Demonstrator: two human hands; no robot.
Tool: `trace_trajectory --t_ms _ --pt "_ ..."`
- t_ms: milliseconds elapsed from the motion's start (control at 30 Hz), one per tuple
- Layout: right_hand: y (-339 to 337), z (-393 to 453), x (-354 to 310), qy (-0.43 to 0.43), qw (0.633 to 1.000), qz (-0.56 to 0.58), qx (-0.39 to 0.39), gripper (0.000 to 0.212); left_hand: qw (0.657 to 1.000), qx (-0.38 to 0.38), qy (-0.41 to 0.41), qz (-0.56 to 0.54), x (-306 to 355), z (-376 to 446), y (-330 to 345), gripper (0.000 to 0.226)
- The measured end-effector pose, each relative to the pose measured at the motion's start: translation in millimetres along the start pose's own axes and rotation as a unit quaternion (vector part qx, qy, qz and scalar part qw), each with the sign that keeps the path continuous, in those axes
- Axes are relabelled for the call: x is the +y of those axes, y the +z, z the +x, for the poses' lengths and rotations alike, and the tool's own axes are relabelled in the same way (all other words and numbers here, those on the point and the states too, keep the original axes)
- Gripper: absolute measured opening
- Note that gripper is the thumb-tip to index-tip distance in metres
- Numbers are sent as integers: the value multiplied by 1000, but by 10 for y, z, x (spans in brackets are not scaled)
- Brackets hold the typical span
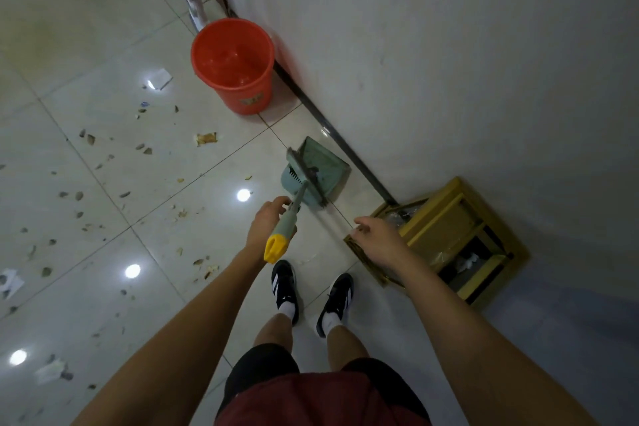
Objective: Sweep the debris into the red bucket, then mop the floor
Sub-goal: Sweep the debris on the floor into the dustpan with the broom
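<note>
Left grip (268,220) — fingers curled round the grey, yellow-capped handle (281,235) of a pale green dustpan (316,171) standing on the floor just ahead of it, near the wall. Right grip (377,240) — fingers relaxed and spread, holding nothing, over a yellow bin (463,218). Red bucket (232,64) stands well beyond the left grip by the wall; debris (206,138) lies scattered over the tiles to that grip's left.

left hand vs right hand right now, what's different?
The left hand grips the broom handle; the right hand holds nothing. Left fingers curl round the handle; right fingers are spread and relaxed, above the yellow crate. Both reach forward at similar height.
</note>
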State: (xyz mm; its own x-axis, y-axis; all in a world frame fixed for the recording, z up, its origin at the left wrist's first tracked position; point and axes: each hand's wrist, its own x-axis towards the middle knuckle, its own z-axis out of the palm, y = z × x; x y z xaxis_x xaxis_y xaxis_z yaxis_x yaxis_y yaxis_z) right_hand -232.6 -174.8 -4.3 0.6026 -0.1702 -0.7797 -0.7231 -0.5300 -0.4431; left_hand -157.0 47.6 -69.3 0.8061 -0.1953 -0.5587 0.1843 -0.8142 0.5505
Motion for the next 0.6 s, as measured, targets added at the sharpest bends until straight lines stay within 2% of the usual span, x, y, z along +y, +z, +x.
trace_trajectory --t_ms 133,300,433,600 --pt "99 -82 99 9 1000 8 -14 50 1000 -11 -18 -23 -165 -126 151 60" --pt "188 -183 153 14 1000 -5 -19 51 998 -58 -15 2 -214 -314 318 64" --pt "269 -258 139 10 1000 2 -17 50 997 -75 -25 12 -279 -406 468 42" --pt "401 -372 96 -12 999 16 -33 49 996 -79 -37 -8 -326 -575 614 44"
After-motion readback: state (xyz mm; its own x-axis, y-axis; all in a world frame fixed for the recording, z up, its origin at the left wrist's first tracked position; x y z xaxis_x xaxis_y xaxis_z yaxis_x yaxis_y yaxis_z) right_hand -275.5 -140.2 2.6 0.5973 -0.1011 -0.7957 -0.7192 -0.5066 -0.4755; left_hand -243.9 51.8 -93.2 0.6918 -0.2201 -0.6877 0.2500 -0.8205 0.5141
